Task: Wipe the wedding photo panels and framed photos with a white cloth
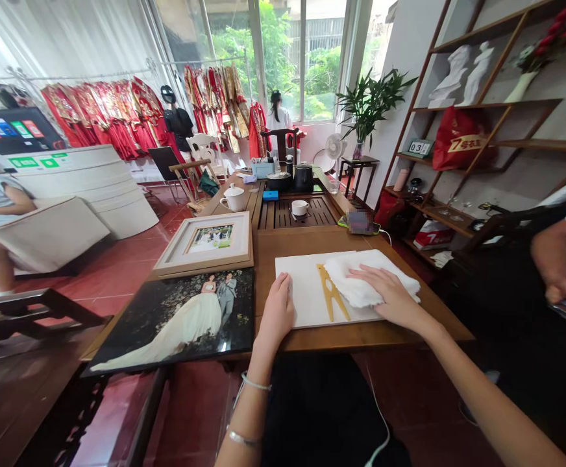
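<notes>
A white panel (307,292) lies face down on the wooden table (312,243), with a yellow stand piece (330,292) on its back. My right hand (390,295) lies flat, fingers spread, on a folded white cloth (368,275) on the panel's right half. At the panel's left edge my left hand (277,311) rests with its fingers curled down against the rim, steadying it.
A large glossy wedding photo (176,321) and a framed picture (208,240) lie to the left. A tea tray with teapot (234,196), cup (299,207) and kettle (304,175) sits beyond. A phone (361,222) lies by the tray. A person (555,259) sits at right holding a phone; shelves behind.
</notes>
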Tool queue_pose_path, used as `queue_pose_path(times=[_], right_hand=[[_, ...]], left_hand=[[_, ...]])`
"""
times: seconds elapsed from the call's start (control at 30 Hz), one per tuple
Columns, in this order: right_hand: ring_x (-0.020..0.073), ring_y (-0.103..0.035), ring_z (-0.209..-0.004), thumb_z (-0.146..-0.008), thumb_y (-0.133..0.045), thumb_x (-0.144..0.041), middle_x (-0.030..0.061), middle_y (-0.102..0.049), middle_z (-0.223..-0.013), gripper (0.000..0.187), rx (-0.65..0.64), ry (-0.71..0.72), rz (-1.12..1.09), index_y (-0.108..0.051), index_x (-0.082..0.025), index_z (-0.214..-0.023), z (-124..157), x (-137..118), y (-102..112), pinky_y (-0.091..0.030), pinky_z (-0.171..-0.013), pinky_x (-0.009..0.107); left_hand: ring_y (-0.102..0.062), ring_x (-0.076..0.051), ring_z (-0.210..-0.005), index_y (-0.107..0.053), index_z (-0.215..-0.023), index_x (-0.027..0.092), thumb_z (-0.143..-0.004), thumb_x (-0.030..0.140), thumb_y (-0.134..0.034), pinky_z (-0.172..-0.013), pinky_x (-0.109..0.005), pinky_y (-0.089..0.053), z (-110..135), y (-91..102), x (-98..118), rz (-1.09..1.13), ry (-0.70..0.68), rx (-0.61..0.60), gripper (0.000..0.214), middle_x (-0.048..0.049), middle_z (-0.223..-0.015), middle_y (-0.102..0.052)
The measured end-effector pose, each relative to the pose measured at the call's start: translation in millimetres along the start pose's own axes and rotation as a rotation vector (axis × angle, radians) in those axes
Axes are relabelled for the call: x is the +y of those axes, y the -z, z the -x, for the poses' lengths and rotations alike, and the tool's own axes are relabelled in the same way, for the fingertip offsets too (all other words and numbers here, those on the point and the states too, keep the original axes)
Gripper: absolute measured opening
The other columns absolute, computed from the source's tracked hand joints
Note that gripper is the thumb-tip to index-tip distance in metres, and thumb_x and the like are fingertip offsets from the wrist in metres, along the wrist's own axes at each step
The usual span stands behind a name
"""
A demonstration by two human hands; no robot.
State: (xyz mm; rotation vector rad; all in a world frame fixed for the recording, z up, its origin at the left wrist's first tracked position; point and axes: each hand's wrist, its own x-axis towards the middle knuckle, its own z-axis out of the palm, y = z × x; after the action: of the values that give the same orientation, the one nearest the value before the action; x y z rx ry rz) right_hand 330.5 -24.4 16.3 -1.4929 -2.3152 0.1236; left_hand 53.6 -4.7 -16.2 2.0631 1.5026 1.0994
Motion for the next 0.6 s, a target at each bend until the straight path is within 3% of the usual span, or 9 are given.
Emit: queue_pose_path(times=[0.17,0.3,0.43,0.6], right_hand=[[0.0279,-0.037,-0.134,-0.066,-0.045,-0.01,0.0071,-0.05,-0.14,0.068,-0.026,-0.067,0.032,-0.052,-0.02,-0.133,-58.7,12.3,-7.1,-0.025,-0.109,0.05],[0.029,-0.037,-0.133,-0.07,-0.045,-0.012,0.0085,-0.053,-0.138,0.065,-0.026,-0.07,0.035,-0.051,-0.02,-0.134,-82.7,14.7,-9.4,-0.025,-0.108,0.051],[0.0274,-0.036,-0.134,-0.067,-0.045,-0.008,0.0061,-0.05,-0.141,0.07,-0.032,-0.038,0.038,-0.049,-0.023,-0.135,-72.1,4.2,-11.6,-0.022,-0.109,0.053],[0.0267,-0.036,-0.134,-0.06,-0.044,-0.005,0.0031,-0.05,-0.141,0.077,0.009,-0.007,0.088,-0.05,-0.024,-0.133,-18.3,-19.3,-10.3,-0.023,-0.108,0.055]], left_hand=[[-0.042,-0.024,-0.134,-0.054,-0.126,0.012,-0.087,0.009,-0.036,-0.114,-0.043,-0.032,0.6,-0.8,-1.0,0.009,0.0,0.007,0.043,-0.0164,-0.139,-0.05],[-0.043,-0.025,-0.133,-0.054,-0.126,0.011,-0.086,0.008,-0.035,-0.114,-0.045,-0.032,0.8,-0.9,-0.5,0.007,0.01,0.017,0.044,-0.017,-0.139,-0.05],[-0.043,-0.025,-0.134,-0.053,-0.126,0.009,-0.086,0.007,-0.035,-0.115,-0.044,-0.031,0.7,-1.5,-0.1,-0.007,0.012,0.014,0.045,-0.0184,-0.14,-0.049],[-0.043,-0.024,-0.134,-0.053,-0.126,0.01,-0.085,0.007,-0.036,-0.115,-0.043,-0.032,1.3,-2.9,0.0,0.017,0.015,0.032,0.045,-0.0175,-0.139,-0.049]])
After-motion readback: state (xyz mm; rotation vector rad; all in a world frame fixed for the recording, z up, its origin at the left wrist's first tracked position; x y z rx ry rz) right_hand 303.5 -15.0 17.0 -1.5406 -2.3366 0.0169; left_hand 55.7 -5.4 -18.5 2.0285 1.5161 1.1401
